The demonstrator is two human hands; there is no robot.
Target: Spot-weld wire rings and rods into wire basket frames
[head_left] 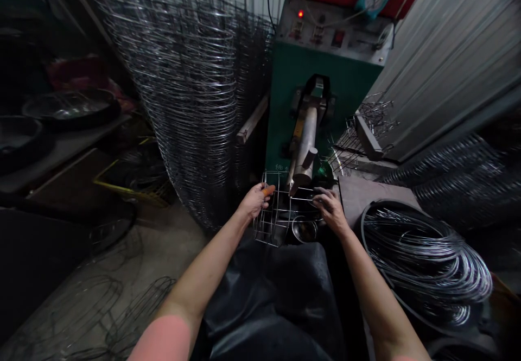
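My left hand [254,200] is closed on the left side of a wire frame [280,224], an open cage of thin metal rods. An orange cover sits on one of its fingers. My right hand [329,207], with dark coverings on its fingertips, is closed at the right end of the same frame's rods. Between my hands, the frame lies under the tip of a thick metal arm [306,144] on a green machine [280,100] that looks like a spot welder. A small round metal bowl [304,229] is just below the rods.
Tall stacks of wire rings [195,89] stand left of the machine. A black tub [364,230] of cut metal wires [423,247] is at my right. Wire pieces [97,306] litter the floor at left. A red lamp [300,13] glows on the control panel.
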